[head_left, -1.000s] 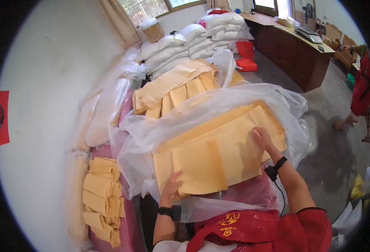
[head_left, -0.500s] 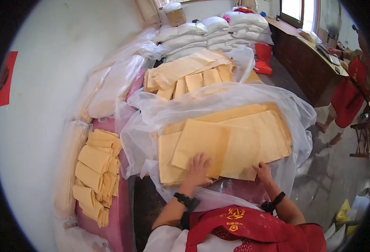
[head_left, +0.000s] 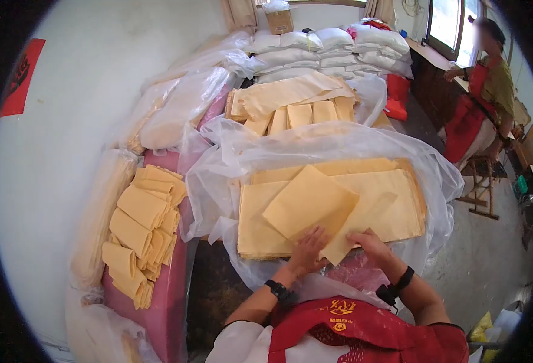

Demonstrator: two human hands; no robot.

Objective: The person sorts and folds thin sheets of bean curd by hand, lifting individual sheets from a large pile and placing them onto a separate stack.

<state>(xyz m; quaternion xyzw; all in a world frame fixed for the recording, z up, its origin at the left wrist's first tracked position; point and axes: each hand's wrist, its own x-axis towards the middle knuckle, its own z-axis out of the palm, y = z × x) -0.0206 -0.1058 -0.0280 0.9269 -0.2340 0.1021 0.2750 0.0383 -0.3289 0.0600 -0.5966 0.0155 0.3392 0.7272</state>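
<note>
A thin, pale yellow folded sheet (head_left: 312,202) lies at an angle on top of a flat stack of larger matching sheets (head_left: 390,209). My left hand (head_left: 309,251) rests on its near edge, fingers stretched out flat. With my right hand (head_left: 369,247) I pinch the right edge of a narrow flap (head_left: 338,247) of this sheet, whose near corner points toward me. The stack sits on a spread of clear plastic film (head_left: 209,181) with a pink surface showing beneath. Parts of the sheet under my left fingers are hidden.
Folded yellow bundles (head_left: 136,209) lie on a pink surface to the left. More sheets (head_left: 296,100) are stacked beyond the plastic. White sacks (head_left: 339,51) are piled at the back. At right, a person in a red apron (head_left: 465,124) is beside a wooden stool (head_left: 484,184).
The top sheet has turned to a slant, and its right-hand part has narrowed to a flap. My right hand has moved left with that edge, toward my left hand. The view has shifted.
</note>
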